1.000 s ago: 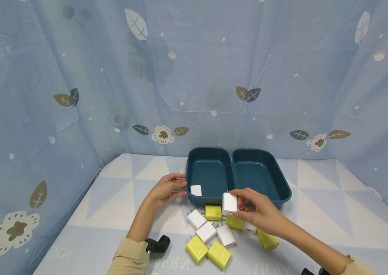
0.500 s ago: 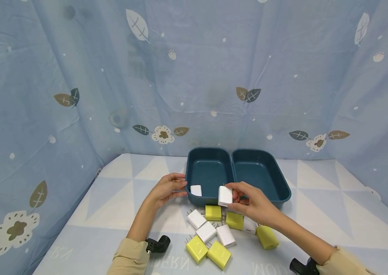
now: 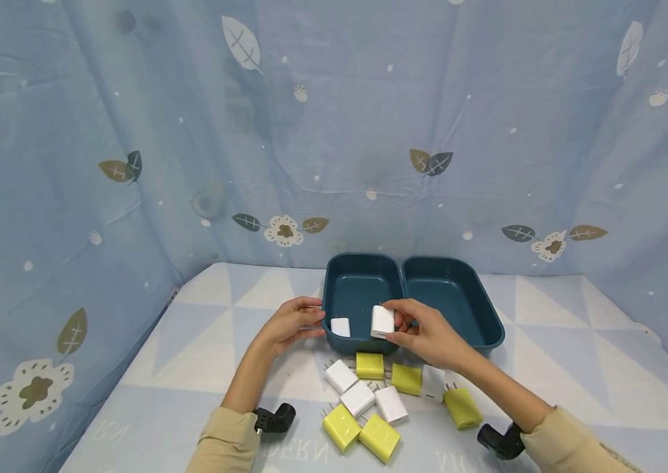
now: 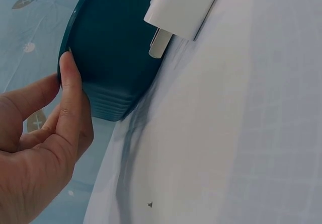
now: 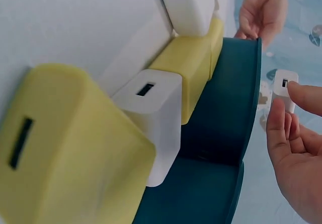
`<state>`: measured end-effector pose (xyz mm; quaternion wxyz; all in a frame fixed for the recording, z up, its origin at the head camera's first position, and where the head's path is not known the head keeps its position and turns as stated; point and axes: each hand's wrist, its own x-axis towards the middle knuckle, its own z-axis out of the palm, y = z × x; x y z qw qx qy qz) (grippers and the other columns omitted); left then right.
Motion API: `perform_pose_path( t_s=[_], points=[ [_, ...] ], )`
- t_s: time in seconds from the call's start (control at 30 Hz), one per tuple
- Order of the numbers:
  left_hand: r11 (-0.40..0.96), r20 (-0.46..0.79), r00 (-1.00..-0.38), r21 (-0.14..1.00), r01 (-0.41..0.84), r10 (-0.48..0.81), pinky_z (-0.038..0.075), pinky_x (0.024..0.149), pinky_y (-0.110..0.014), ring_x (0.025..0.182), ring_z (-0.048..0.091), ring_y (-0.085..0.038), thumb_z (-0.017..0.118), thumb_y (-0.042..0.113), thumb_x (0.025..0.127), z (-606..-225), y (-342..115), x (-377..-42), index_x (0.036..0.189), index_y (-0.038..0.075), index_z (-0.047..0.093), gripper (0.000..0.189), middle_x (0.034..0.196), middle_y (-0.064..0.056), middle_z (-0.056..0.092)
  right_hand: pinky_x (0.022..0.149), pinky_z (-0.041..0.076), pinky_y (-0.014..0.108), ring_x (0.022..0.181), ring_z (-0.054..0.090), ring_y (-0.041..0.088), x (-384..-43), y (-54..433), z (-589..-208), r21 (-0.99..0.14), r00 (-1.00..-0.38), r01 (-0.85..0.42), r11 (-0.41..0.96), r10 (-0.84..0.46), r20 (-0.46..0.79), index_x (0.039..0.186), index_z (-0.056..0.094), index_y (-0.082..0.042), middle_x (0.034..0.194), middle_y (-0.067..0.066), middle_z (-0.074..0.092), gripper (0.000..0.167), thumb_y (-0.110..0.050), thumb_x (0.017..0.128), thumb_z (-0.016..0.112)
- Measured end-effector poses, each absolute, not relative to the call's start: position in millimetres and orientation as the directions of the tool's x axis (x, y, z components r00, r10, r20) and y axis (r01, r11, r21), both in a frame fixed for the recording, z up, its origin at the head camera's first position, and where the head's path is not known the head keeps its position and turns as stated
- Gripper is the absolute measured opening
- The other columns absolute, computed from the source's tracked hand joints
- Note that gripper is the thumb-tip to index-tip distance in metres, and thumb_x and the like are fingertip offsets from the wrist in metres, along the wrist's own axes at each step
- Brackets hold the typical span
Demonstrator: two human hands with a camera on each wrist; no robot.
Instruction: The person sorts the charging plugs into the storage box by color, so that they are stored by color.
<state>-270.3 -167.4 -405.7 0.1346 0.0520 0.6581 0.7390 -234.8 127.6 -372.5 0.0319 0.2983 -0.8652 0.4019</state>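
Between thumb and fingers, my right hand pinches a white charger above the near right part of the left teal bin. In the right wrist view the charger shows its port end. My left hand grips that bin's left rim; the left wrist view has its fingertips at the edge of the bin. Another white charger lies in the bin's near left corner. Several white chargers and yellow chargers lie on the table before the bins.
A second teal bin stands against the first one's right side. Patterned cloth covers the table, and a blue curtain hangs right behind it. Each wrist carries a black camera mount.
My right hand has moved up and left with the white charger, from the near rim to over the left bin. My left hand has stayed at the rim.
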Motion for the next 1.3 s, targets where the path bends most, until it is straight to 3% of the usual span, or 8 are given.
perform_pose_path(
  t_s=[0.53, 0.93, 1.3],
  points=[
    [-0.119, -0.09, -0.962, 0.985, -0.124, 0.26, 0.061, 0.078, -0.032, 0.083, 0.06, -0.015, 0.054, -0.005, 0.097, -407, -164, -272, 0.132, -0.015, 0.043, 0.038, 0.097, -0.009, 0.055, 0.06, 0.045, 0.028, 0.076, 0.051, 0.017, -263, 115, -364, -0.664, -0.793, -0.545, 0.511, -0.571, 0.213, 0.132, 0.056, 0.004, 0.089, 0.001, 0.054, 0.046, -0.007, 0.09, 0.073],
    [-0.112, -0.094, -0.962, 0.986, -0.126, 0.257, 0.061, 0.079, -0.033, 0.083, 0.06, -0.014, 0.055, -0.005, 0.097, -409, -165, -272, 0.133, -0.014, 0.043, 0.039, 0.097, -0.009, 0.054, 0.067, 0.046, 0.029, 0.074, 0.051, 0.014, -277, 103, -372, -0.615, -0.772, -0.567, 0.548, -0.614, 0.165, 0.129, 0.056, 0.007, 0.086, 0.001, 0.053, 0.044, -0.005, 0.09, 0.072],
    [-0.108, -0.102, -0.961, 0.985, -0.134, 0.259, 0.061, 0.079, -0.032, 0.084, 0.06, -0.015, 0.055, -0.005, 0.097, -409, -165, -271, 0.134, -0.014, 0.043, 0.04, 0.098, -0.008, 0.054, 0.063, 0.044, 0.026, 0.069, 0.048, 0.012, -286, 90, -373, -0.585, -0.775, -0.545, 0.6, -0.626, 0.08, 0.125, 0.058, 0.006, 0.082, 0.0, 0.053, 0.041, -0.004, 0.089, 0.073]
  ],
)
